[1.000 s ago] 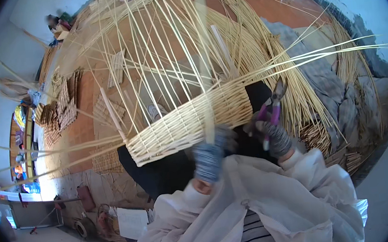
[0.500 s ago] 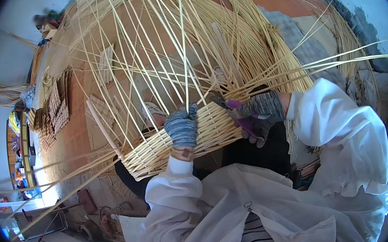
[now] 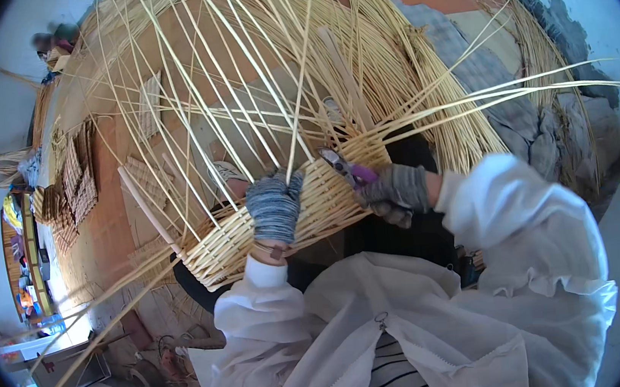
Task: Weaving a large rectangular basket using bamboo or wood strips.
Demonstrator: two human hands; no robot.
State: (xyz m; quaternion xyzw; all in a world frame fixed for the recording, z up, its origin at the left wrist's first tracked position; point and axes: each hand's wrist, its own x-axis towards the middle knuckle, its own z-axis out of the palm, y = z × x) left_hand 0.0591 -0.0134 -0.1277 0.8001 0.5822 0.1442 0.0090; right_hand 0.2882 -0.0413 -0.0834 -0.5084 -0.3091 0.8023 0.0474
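A partly woven wicker basket [image 3: 329, 197] of pale rods lies across my lap, its long upright stakes rising away from me. My left hand [image 3: 276, 208], in a grey striped knit glove, is closed over its upper woven edge, around the foot of a willow rod [image 3: 300, 91] that slants up between the stakes. In my gloved right hand [image 3: 397, 193] are pruning shears [image 3: 339, 166] with purple handles. Their metal blades point up and left, close to the weave's upper edge, just right of my left hand. Whether they touch a rod I cannot tell.
Loose rod ends stick out far to the right [image 3: 513, 92] and to the lower left [image 3: 104, 331]. A large heap of willow rods [image 3: 393, 54] covers the floor ahead. Wooden posts stand at the basket's left [image 3: 147, 210] and right [image 3: 344, 75] ends.
My right hand has brought the shears left and turned their blades up-left, with the handles closer together. My left hand keeps its hold on the basket edge. The whole view has shifted slightly.
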